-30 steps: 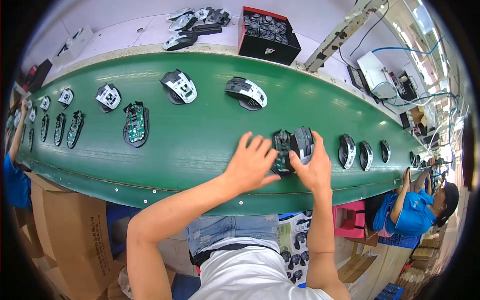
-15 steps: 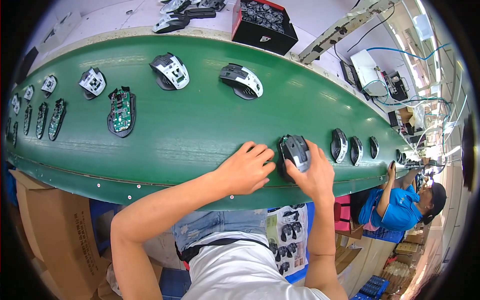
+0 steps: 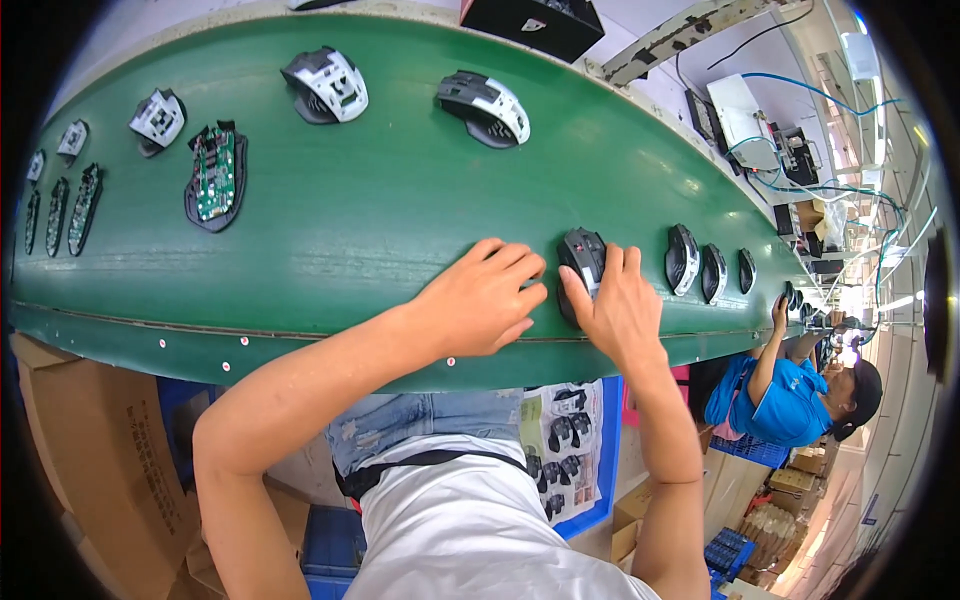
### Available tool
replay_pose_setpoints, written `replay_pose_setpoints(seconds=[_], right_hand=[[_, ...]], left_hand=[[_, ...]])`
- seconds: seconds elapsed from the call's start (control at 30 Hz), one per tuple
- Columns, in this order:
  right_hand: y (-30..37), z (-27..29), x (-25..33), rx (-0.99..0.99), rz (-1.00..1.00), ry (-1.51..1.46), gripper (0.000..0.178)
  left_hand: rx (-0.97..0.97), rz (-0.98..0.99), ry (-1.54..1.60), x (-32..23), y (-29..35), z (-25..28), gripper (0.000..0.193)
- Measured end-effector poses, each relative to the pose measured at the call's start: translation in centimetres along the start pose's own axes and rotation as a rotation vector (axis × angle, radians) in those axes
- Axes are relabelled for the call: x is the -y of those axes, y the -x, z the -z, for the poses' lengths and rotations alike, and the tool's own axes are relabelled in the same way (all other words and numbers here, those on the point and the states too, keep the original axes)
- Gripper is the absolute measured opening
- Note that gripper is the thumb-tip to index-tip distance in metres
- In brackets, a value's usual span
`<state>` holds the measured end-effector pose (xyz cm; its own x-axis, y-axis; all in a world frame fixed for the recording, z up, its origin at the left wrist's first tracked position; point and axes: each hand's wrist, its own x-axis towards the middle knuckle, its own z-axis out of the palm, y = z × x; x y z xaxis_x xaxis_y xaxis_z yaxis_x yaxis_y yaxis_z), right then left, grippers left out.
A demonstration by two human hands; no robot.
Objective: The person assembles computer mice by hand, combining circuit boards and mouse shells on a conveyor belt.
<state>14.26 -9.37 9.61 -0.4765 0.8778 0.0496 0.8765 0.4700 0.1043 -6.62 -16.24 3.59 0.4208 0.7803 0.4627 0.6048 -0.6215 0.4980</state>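
Note:
A dark grey computer mouse (image 3: 584,252) rests on the green belt in front of me. My right hand (image 3: 622,302) grips it from the right, its thumb laid across the mouse and the fingers on the far side. Just left of the mouse, my left hand (image 3: 487,297) hovers palm down over the belt's near part. Its fingers are loosely bent and apart, with nothing seen in them. The top shell sits closed on the mouse, and no circuit board shows at its side. The hand hides part of its right flank.
White-and-black mouse shells (image 3: 335,84) and a base with a green circuit board (image 3: 215,175) lie on the belt (image 3: 370,190), with several more at the left. More mice (image 3: 683,260) lie to the right. A co-worker in blue (image 3: 785,400) sits at the far right.
The whole view has shifted, so the belt sits higher. The mouse's top shell stood askew with green board showing; now it lies flush. My right hand keeps its hold, and the left stays beside it.

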Motion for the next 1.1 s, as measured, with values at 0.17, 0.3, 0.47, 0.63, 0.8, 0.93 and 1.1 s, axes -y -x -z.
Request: replay_pose_setpoints(seconds=[0.17,0.3,0.47,0.63,0.8,0.93,1.1], right_hand=[[-0.9,0.4,0.3,0.076,0.076,0.145,0.062],[-0.3,0.5,0.5,0.022,0.026,0.217,0.06],[-0.2,-0.6,0.0,-0.092,0.011,0.219,0.058],[-0.5,0.9,-1.0,0.107,-0.011,0.127,0.075],[-2.2,4.6,-3.2,-0.385,0.136,-0.432,0.024],[-3.5,4.6,-2.9,-0.627,0.1,-0.798,0.025],[-4.0,-1.6,0.5,-0.438,0.347,-0.356,0.015]], left_hand=[[-0.006,0.016,-0.02,0.2,0.3,0.2,0.034],[-0.003,0.013,-0.078,-0.5,-0.4,-0.3,0.033],[0.0,0.006,-0.096,-0.4,-0.6,-0.7,0.031],[-0.047,-0.026,-0.033,0.4,0.4,-0.7,0.031],[-0.053,0.018,0.037,1.0,0.7,0.1,0.031],[-0.055,0.021,0.026,1.1,0.5,-0.1,0.027],[-0.053,0.025,0.038,0.9,0.1,-0.6,0.025]])
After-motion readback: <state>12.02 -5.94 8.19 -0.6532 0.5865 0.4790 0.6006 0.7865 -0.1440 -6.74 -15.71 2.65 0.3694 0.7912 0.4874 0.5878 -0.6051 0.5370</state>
